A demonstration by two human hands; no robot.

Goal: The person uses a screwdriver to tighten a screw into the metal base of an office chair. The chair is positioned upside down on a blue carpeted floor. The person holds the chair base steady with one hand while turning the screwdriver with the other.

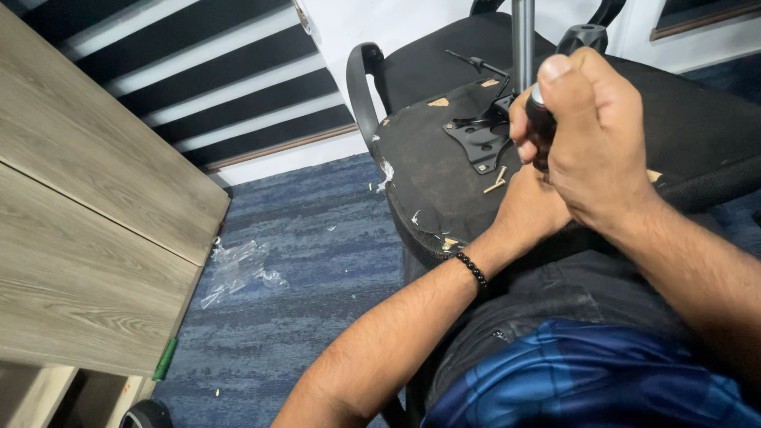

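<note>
Right hand [598, 139], upper right of frame: fisted round black screwdriver handle [541, 125], thumb on top, presumably for downward push while turning. Shaft and tip hidden behind hands.

Left hand [533, 208], just below and touching right: curled in under the handle, likely steadying the tool near its tip; exact finger state not visible. Black bead bracelet [472, 270] at wrist.

Work lies under hands, upper centre-right: upturned black office-chair seat [432, 178], underside up, propped across lap for reach. Black metal mounting plate [478, 136] on it, w/ grey metal gas-lift column [522, 36] rising to top edge.

Two loose brass-coloured screws [496, 181] beside plate, kept close to hand.

Left of frame: grey wood-grain desk top [87, 198]. Lower left-centre: crumpled clear plastic bag [238, 269] on blue carpet [317, 238].
</note>
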